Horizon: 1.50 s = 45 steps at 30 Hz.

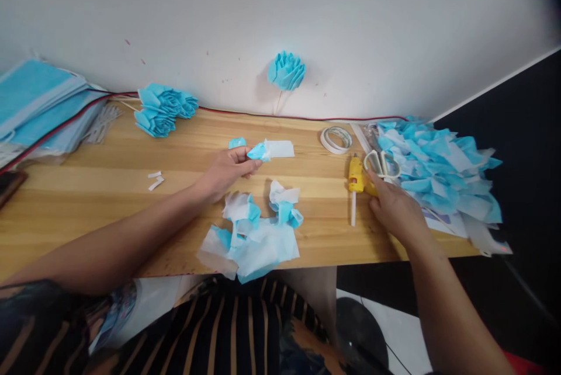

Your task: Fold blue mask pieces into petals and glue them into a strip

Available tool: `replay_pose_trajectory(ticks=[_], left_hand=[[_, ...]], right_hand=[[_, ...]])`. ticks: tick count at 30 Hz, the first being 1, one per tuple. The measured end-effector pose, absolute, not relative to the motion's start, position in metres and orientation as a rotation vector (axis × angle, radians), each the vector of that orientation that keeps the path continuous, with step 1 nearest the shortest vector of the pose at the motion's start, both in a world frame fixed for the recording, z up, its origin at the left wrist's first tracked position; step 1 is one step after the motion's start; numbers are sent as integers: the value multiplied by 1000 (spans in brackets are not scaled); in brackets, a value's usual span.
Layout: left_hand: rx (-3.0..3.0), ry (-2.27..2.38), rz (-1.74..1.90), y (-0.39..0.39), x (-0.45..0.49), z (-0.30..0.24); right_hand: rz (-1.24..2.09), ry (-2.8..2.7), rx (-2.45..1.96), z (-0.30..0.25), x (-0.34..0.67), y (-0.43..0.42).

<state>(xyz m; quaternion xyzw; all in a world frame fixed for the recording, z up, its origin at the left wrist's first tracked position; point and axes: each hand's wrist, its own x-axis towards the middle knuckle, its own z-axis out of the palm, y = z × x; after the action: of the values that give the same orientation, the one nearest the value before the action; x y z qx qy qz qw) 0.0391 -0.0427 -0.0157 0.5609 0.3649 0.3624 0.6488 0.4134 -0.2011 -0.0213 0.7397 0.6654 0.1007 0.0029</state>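
Note:
My left hand (228, 173) pinches a small rolled blue-and-white fabric bud (259, 152) just above the table. A flat white strip (281, 149) extends from the bud to the right. Behind the fingers lies a small blue folded piece (237, 142). My right hand (394, 205) is closed around the handle of a yellow glue gun (356, 174), which has a white glue stick (353, 208) poking out toward me. Cream-handled scissors (383, 165) lie right beside that hand. Crumpled blue and white fabric pieces (267, 243) rest in front of me.
Blue fabric flowers (162, 109) lie at the back left; another flower (287, 71) leans on the wall. Blue face masks (39, 97) are stacked at left. A tape roll (336, 140) sits near a heap of petals (442, 167). A red-and-black cable (263, 114) runs along the wall.

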Motion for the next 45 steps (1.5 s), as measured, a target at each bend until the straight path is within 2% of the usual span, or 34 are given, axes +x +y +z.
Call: replay_pose_trajectory(ticks=[4, 7, 9, 11, 13, 15, 20, 25, 28, 45], left_hand=[[1276, 841, 815, -42, 39, -16], [1280, 832, 812, -41, 39, -17], [1292, 810, 800, -40, 38, -18], [1305, 790, 782, -40, 38, -19], [1316, 785, 767, -41, 38, -20], [1321, 788, 755, -41, 37, -21], [1303, 793, 716, -42, 37, -19], [1283, 806, 698, -42, 38, -17], [1269, 785, 699, -41, 38, -15], [1270, 777, 642, -39, 37, -17]], right_hand=[[315, 2030, 2413, -7, 407, -197], [101, 2075, 2775, 4, 407, -199], [-201, 2096, 3175, 12, 402, -200], [-641, 2122, 3396, 19, 391, -199], [-1104, 2165, 3277, 26, 374, -196], [-1400, 2190, 3040, 32, 355, -189], [-1463, 2410, 2863, 33, 316, -169], [-1843, 2484, 2580, 24, 293, -155], [-1917, 2519, 2501, 19, 288, -149], [-2210, 2411, 2378, 5, 284, -145]])
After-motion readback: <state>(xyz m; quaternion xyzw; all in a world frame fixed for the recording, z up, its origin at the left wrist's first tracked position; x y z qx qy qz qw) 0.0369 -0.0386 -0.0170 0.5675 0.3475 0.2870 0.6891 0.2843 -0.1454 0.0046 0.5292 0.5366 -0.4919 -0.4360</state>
